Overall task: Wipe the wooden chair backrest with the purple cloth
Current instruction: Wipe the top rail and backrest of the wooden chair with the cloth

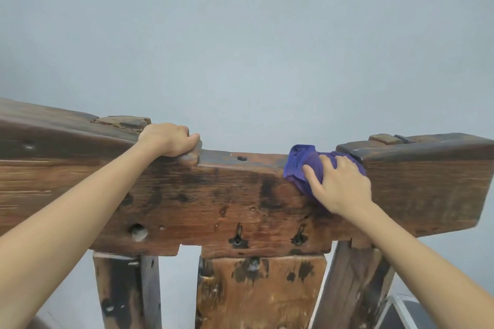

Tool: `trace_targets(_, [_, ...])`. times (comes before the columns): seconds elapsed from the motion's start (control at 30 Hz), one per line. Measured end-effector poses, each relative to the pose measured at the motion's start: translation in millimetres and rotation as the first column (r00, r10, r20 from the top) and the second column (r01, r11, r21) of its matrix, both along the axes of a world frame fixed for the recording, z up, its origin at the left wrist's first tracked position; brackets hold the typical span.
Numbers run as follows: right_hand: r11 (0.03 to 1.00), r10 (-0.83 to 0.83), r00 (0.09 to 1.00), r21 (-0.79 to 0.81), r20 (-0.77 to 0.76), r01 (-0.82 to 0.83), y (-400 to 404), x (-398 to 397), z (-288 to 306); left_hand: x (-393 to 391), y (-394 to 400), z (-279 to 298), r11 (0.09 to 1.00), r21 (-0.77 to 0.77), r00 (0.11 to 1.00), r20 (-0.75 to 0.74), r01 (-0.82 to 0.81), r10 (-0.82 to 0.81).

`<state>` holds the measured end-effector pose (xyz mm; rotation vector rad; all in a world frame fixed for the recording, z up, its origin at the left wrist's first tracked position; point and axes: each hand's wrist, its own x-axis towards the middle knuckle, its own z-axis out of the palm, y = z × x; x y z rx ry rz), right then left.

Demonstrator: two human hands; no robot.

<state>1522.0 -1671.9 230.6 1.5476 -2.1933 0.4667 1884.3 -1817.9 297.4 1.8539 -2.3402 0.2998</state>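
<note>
Head cam looks at the top rail of a wooden chair backrest (213, 195), dark stained, w/ knots, holes and a couple of metal fasteners low on its near face; rail dips in the middle btwn two raised ends. Pale grey-blue wall (240, 35) fills the far bg.

Left hand (168, 140): curled tight over the top edge of the rail, left of centre, at the step where the raised left end drops to the dip; fingers wrapped over the far side, thumb tip on top; gripping the wood, nothing else in it. Bare forearm runs in from near left.

Right hand (339, 184): palm down, fingers spread fairly wide, pressed flat on the purple cloth (304, 161); cloth is bunched, draped over the top edge and onto the near face of the rail, right of centre, just beside the step up to the raised right end; some cloth sticks out left of and above the fingers. Forearm comes in from near right.

Hands well apart; bare dip of the rail btwn them, w/ a small dark hole on its top surface.

Below the rail: left upright (125, 291), wide centre slat (262, 294), right upright (352, 286) leaning; all worn, black-blotched. Near right corner: edge of a dark panel w/ pale frame (401, 312); can't tell what it is.
</note>
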Motion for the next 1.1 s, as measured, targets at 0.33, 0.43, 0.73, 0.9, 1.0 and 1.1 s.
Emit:
trace_targets(0.33, [0.846, -0.056, 0.943, 0.517, 0.329, -0.13, -102, 19, 60, -5, 1, -1, 0.997, -0.073, 1.0, -0.014, 0.011, -0.012])
trace_targets(0.43, [0.838, 0.048, 0.94, 0.498, 0.337, -0.222, -115, 61, 56, -7, 1, -1, 0.996, -0.091, 0.999, -0.044, 0.0, -0.004])
trace_targets(0.73, [0.904, 0.422, 0.902, -0.109, 0.087, -0.413, -64, 208, 9, -8, 14, 4, 0.998, -0.043, 0.997, -0.073, -0.04, 0.037])
trace_targets(0.9, [0.817, 0.481, 0.874, -0.328, -0.064, -0.474, -43, 197, -34, -9, 18, 4, 0.998, -0.018, 0.996, -0.065, -0.055, 0.054])
trace_targets(1.0, [0.822, 0.434, 0.883, -0.323, -0.178, -0.469, -44, 183, -61, -8, 18, 4, 0.998, -0.004, 0.997, -0.053, -0.057, 0.057])
trace_targets(1.1, [0.842, 0.377, 0.896, -0.316, -0.233, -0.437, -47, 178, -85, -8, 19, 5, 0.998, 0.008, 0.997, -0.04, -0.06, 0.06])
